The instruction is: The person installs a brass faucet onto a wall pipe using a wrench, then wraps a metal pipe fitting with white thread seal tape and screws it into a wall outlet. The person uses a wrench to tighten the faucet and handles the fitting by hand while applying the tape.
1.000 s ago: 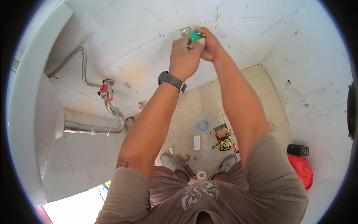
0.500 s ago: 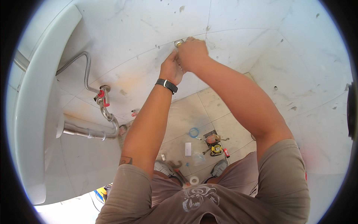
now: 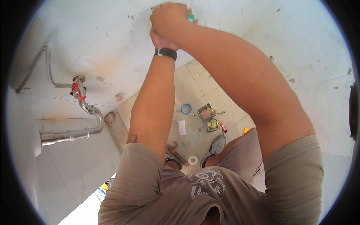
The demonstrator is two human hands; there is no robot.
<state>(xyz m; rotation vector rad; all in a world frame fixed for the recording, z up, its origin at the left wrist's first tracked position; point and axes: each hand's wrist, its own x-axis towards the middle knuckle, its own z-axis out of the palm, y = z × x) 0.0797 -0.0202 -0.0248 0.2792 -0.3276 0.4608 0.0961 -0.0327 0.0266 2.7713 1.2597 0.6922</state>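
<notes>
Up at the wall, near the top of the view, my right hand (image 3: 169,18) is closed, its fingers curled around something hidden from me. A small green piece with a pale edge (image 3: 191,17) pokes out beside its fingers; I cannot tell which hand has it. My left hand (image 3: 162,40) lies just below and behind the right, palm partly showing, fingers mostly covered. A black watch (image 3: 165,53) is on the left wrist. At the right hand's left edge, a sliver of a metal wall fitting (image 3: 153,8) shows.
Left, a red-handled valve (image 3: 78,92) joins a braided hose (image 3: 48,63) and a chrome drain pipe (image 3: 71,135). On the floor lie a tape measure (image 3: 213,124), a blue coil (image 3: 186,108), a white card (image 3: 182,128), a wrench (image 3: 177,153) and a white tape roll (image 3: 192,160).
The view has shifted, so both hands and the wall fitting now sit higher. My right hand now covers most of the fitting and the left fingers. The green piece has come into sight.
</notes>
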